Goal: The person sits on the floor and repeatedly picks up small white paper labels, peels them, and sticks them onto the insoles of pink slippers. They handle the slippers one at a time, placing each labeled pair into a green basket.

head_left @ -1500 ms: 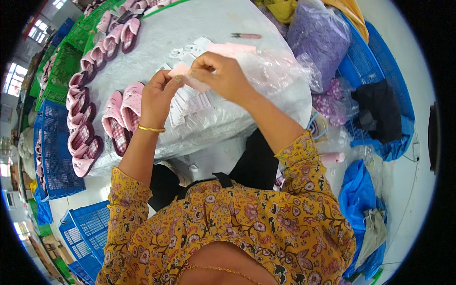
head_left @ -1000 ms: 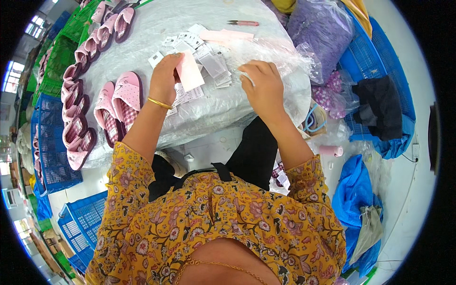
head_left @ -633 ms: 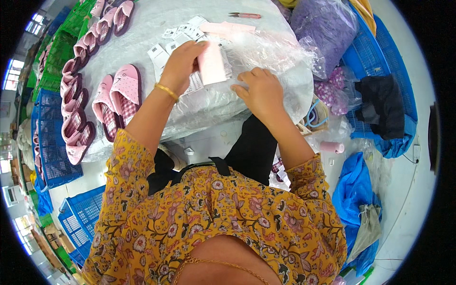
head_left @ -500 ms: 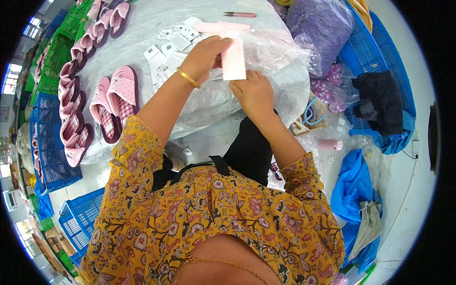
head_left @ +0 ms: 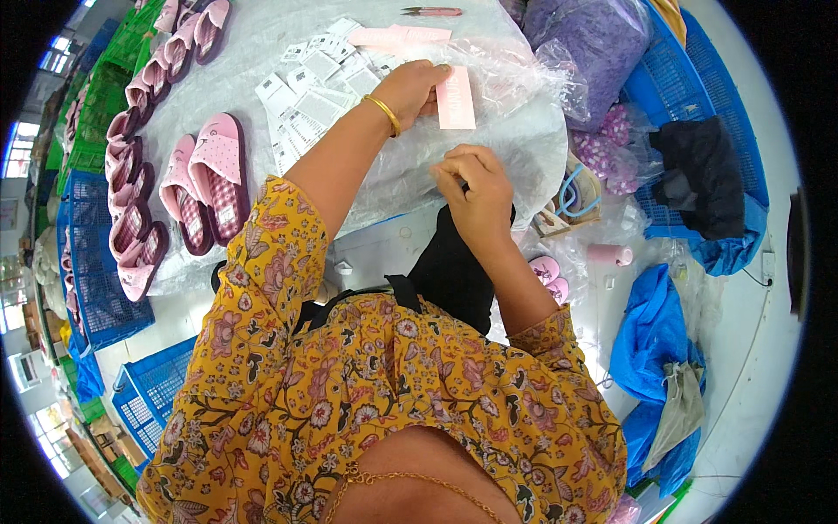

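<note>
Seemingly mid-handling, left fingers point(head_left: 437, 73) pinch a card point(head_left: 456, 105) toward the tabletop point(head_left: 249, 57)'s right edge; gripping calls for widening the nearly closed right fingers point(head_left: 468, 166).

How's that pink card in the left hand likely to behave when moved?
The pink card is probably light: it looks small and thin. It seems fairly stiff, since its free end juts from the left hand without visible droop. Its thinness suggests a hard squeeze might crease it.

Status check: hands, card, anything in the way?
Left hand gripping pink card. Right hand half-curled, apart from card, nothing visible in it. Clear plastic film beside card, not covering it.
</note>
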